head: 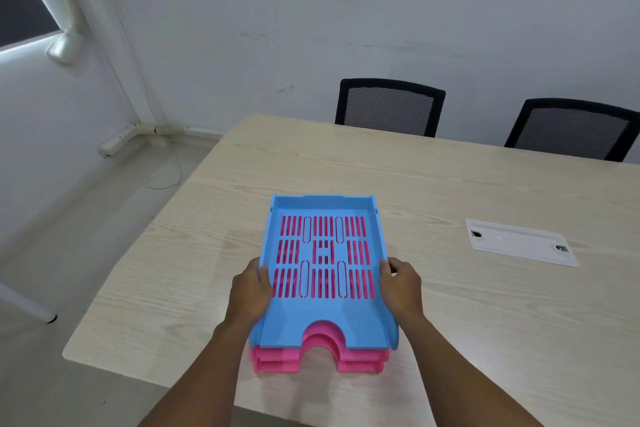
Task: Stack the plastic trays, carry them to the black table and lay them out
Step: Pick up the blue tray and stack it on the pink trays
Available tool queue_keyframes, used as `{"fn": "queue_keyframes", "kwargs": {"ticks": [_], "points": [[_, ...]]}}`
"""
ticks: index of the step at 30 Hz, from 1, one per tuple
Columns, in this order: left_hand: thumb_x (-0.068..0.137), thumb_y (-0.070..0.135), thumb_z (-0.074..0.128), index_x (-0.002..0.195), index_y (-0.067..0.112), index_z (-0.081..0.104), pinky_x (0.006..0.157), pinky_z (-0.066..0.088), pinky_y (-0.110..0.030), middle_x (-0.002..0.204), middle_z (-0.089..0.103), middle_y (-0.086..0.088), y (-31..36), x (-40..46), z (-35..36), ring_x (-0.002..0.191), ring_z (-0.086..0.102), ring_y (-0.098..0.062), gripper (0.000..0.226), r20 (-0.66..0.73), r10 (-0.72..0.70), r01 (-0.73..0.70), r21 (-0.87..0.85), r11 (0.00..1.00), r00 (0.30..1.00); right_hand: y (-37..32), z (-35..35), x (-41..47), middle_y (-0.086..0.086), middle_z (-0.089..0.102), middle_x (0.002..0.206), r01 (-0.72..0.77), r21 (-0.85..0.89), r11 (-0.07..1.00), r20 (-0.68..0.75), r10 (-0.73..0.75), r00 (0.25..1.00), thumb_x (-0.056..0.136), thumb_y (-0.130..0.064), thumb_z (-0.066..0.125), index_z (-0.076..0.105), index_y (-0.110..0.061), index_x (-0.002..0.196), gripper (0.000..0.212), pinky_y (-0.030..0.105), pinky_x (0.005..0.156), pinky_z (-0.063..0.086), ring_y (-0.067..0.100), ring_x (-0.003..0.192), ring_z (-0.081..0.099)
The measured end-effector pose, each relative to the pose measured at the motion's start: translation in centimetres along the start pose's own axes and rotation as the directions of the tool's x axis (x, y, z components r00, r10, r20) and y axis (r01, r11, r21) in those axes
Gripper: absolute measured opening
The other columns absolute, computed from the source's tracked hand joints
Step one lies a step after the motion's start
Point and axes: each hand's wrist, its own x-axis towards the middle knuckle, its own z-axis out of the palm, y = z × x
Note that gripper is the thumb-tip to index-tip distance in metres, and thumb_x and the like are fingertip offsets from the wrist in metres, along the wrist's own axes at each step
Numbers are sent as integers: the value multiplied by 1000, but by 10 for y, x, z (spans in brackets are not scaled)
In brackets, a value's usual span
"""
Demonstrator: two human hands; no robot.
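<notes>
A blue slotted plastic tray (323, 319) lies on top of two pink trays (277, 362), forming one stack on the light wooden table (485, 322). Pink shows through the blue tray's slots and below its front cut-out. My left hand (250, 291) grips the stack's left side wall and my right hand (400, 282) grips its right side wall. The stack sits near the table's front left part, its open end toward me. No black table is in view.
A white cable cover plate (521, 241) is set into the table to the right. Two black mesh chairs (389, 107) (571, 130) stand at the far edge against the wall. The table's left edge drops to grey floor with a white leg (27, 303).
</notes>
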Motion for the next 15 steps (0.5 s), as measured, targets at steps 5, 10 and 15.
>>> {"fn": "queue_keyframes", "kwargs": {"ticks": [5,10,15], "points": [[103,32,41,115,11,56,54,51,-18,93,71,-4,-4,8,-5,71,71,-11,29,-8,-17,17,12,1000,1000,-4,6,4,-5,68,77,-38,17,999,70,36,997,103,-27,43,69,-10,96,32,11,49,42,3,63,65],[103,31,41,116,17,51,52,47,-20,90,67,-2,-2,5,-3,69,66,-8,21,7,-44,45,-83,996,999,1,4,12,-7,70,80,-76,37,996,99,72,993,102,-30,46,68,-14,102,28,13,50,44,4,64,67],[101,53,34,108,10,65,79,61,-48,97,76,-14,-8,18,-10,83,75,-32,53,138,-179,220,-389,894,974,8,4,16,0,76,96,-208,256,944,151,173,973,97,-45,50,67,-16,112,36,34,69,61,17,80,75]]}}
